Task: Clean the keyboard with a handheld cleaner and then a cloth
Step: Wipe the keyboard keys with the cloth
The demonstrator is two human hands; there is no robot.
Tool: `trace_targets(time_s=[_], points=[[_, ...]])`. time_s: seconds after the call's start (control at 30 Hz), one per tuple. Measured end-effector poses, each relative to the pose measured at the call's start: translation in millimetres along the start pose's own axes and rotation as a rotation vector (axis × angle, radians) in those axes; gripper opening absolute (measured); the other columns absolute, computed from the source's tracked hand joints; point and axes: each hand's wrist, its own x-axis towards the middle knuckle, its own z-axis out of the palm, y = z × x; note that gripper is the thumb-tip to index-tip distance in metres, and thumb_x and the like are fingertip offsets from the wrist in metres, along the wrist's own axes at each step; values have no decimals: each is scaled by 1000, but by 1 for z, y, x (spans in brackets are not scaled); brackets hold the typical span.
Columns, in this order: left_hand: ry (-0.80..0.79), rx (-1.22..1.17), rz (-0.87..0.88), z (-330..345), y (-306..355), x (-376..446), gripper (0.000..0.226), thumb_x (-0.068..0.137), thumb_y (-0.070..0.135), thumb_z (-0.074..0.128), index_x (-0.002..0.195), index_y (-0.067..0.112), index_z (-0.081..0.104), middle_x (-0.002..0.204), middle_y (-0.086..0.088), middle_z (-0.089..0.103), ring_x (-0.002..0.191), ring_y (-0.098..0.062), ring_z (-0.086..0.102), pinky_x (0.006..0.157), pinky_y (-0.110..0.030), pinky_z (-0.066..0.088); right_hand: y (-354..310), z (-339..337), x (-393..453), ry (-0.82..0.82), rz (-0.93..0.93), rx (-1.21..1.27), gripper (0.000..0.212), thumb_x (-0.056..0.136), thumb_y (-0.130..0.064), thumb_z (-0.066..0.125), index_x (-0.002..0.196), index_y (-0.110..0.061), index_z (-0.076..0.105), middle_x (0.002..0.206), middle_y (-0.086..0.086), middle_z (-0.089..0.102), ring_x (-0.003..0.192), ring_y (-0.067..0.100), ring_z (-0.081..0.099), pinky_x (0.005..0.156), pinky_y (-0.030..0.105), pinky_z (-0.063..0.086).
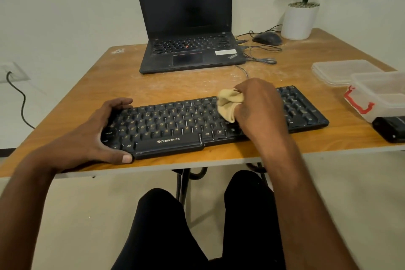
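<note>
Desk (153,85): wooden top, pale dust streaked across its middle, near edge running just below the keyboard. Bare board lies at 9 o'clock of the keyboard out to the left edge, and in a band between keyboard and laptop. A pale wall stands behind; pale floor shows below the near edge.

Laptop (188,28): open, screen dark, at 12 o'clock of the keyboard, well apart from it.

Keyboard (175,125): black, lying along the near edge, its right end angled slightly away from the viewer.

Plastic containers (372,87): two clear tubs at 3 o'clock, close to the right edge, the nearer one with a red clasp. A black device (390,129) sits just below them at the near edge; its kind cannot be told.

Plant pot (299,21): white, at 1 o'clock in the far right corner, with a mouse (267,38) just beside it and cables trailing towards the laptop.

Left hand (96,136): wrapped around the keyboard's left end, fingers over the far edge, thumb on the near corner.

Right hand (258,107): clutching a bunched tan cloth (229,105) and pressing it on the keys right of centre.
</note>
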Motion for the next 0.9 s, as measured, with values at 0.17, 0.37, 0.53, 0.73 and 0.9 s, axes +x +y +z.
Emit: trace_targets(time_s=[0.17,0.37,0.53,0.73,0.9], points=[[6,2,5,0,-1,1,130,34,75,96,145,65,31,143,33,46,127,11,53,99,-24,47,1,8,-4,54,-27,-64,30,80,2,65,98,-18,77,85,5,69,74,22,61,57,34,53],[2,-6,1,0,-2,0,128,37,70,96,146,64,31,143,33,46,125,10,53,97,-22,48,-23,21,-11,-5,-115,-52,33,83,0,65,109,-19,73,98,3,58,81,17,47,58,26,31],[-8,-1,-2,0,-3,0,126,39,66,96,146,65,30,142,33,45,124,11,53,97,-22,48,-4,4,-8,-7,-40,-64,31,86,-4,67,113,-16,73,103,5,68,85,18,58,63,27,44],[-6,1,-10,-1,-4,1,130,37,70,96,147,65,29,144,31,45,125,8,54,99,-26,48,2,-3,-11,31,12,-105,35,83,0,68,114,-15,73,102,8,71,89,23,63,69,34,53],[-12,0,-16,0,-4,0,127,38,66,96,146,65,29,141,34,45,122,11,54,95,-21,49,-21,14,-19,-37,-106,-51,33,83,-5,71,112,-20,73,99,3,67,86,18,60,65,29,49]])
